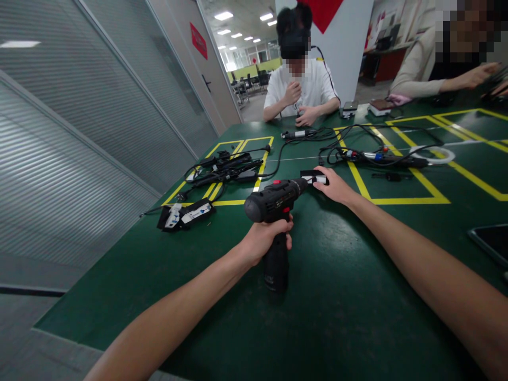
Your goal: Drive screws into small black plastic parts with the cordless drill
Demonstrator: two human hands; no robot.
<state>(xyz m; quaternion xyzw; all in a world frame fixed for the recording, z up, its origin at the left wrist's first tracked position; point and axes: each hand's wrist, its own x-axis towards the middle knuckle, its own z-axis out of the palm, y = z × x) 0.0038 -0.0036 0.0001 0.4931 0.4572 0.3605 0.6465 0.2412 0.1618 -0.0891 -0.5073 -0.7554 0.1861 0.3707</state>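
My left hand (266, 241) is wrapped round the handle of a black cordless drill (275, 203) with red buttons. The drill's chuck points away to the right, its bit end close to a small black-and-white part (313, 178). My right hand (331, 185) grips that part by its right end, thumb in front and fingers behind, on or just above the table. Whether the bit touches the part cannot be made out. To the left lie two similar opened black-and-white pieces (186, 214) with blue bits inside.
The green table (222, 296) carries yellow tape rectangles. Black tools and cables (226, 169) are heaped at left. More cabled tools (381, 157) and a white ring (434, 155) lie at right, near a phone-like device (492, 241). Two people (301, 79) sit across the table.
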